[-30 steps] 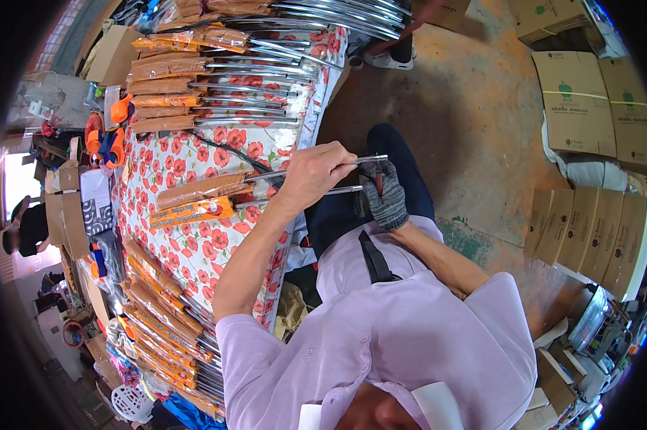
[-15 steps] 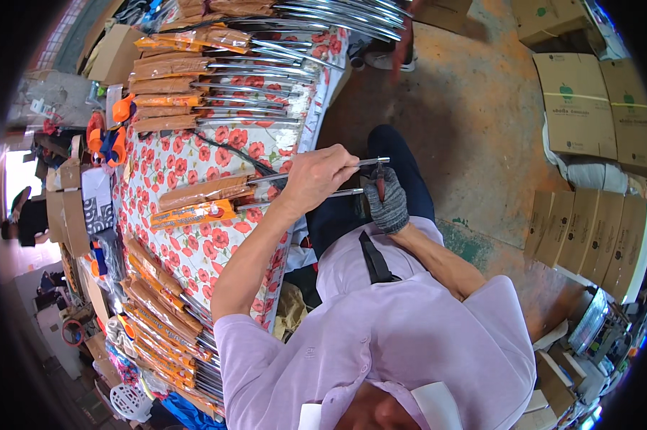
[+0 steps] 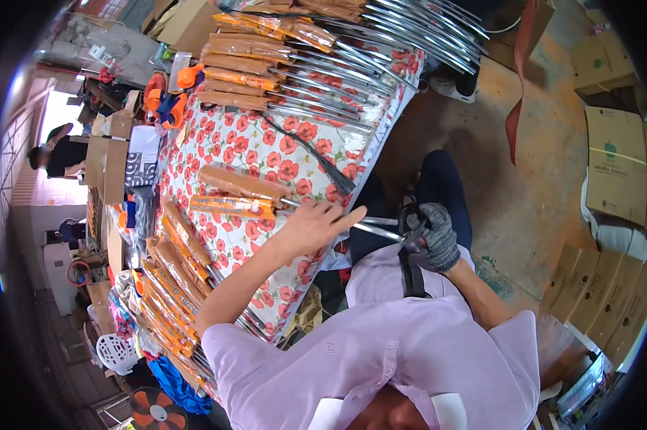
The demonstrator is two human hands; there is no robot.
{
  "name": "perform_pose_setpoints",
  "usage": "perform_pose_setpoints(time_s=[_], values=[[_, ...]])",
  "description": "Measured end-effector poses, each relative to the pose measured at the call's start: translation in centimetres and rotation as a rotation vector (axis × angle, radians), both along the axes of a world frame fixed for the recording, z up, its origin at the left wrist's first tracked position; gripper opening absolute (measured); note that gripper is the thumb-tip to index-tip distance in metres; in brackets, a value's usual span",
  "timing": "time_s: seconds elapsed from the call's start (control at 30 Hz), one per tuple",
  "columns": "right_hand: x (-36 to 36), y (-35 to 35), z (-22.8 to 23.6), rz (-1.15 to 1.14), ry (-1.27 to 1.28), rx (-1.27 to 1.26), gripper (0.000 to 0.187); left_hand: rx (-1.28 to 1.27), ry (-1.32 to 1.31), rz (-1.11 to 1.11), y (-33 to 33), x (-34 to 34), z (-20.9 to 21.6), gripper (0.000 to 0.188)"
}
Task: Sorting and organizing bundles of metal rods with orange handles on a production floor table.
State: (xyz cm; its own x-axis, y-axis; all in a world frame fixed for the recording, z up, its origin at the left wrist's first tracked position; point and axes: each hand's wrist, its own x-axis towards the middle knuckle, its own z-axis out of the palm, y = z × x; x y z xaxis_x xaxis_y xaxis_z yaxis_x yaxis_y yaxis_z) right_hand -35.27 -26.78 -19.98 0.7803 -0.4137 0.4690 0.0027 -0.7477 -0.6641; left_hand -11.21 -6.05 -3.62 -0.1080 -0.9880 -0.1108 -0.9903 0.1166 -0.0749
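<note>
Two shiny metal rods (image 3: 376, 229) with wrapped ends stick out past the table edge over my lap. One end is in a brown wrapper (image 3: 241, 184), the other in an orange wrapper (image 3: 230, 207); both lie on the flowered tablecloth (image 3: 273, 154). My bare left hand (image 3: 313, 228) is closed loosely over the rods just past the wrappers, its thumb pointing to the right. My right hand (image 3: 438, 236), in a grey knitted glove, is closed on pliers (image 3: 412, 240) at the rods' free ends. The glove hides much of the pliers.
More wrapped rods (image 3: 245, 68) lie in a row at the far side, and another bundle (image 3: 169, 301) at the near left. A dark thin strip (image 3: 309, 152) crosses the cloth. Orange tape dispensers (image 3: 169, 107) stand at the left edge. Cartons (image 3: 614, 165) line the right side.
The pliers have come away from one rod's tip and lowered toward my lap. My left hand has slid back along the rods toward the wrappers. The whole view has shifted.
</note>
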Motion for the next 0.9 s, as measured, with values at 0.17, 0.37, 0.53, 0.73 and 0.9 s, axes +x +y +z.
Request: perform_pose_setpoints(time_s=[0.17,0.37,0.53,0.73,0.9], values=[[-1.0,-1.2,-0.9,-0.078,0.111,0.096,0.042,0.119,0.331,0.098,2.5,2.5,1.5,0.061],[1.5,-2.2,-1.4,-0.279,0.179,0.165,0.041,-0.405,-0.047,0.366,-6.1,12.2,0.8,0.049],[3.0,-1.7,0.4,-0.238,0.151,0.231,0.040,-0.216,-0.444,0.336,-10.4,19.5,-4.3,0.047],[0.6,-1.7,-1.3,-0.285,0.182,0.247,0.043,-0.147,-0.381,0.139,-10.7,17.1,-4.6,0.043],[0.8,-1.6,-2.4,-0.287,0.222,0.247,0.046,-0.107,-0.323,0.130,-13.2,7.6,-3.2,0.050]])
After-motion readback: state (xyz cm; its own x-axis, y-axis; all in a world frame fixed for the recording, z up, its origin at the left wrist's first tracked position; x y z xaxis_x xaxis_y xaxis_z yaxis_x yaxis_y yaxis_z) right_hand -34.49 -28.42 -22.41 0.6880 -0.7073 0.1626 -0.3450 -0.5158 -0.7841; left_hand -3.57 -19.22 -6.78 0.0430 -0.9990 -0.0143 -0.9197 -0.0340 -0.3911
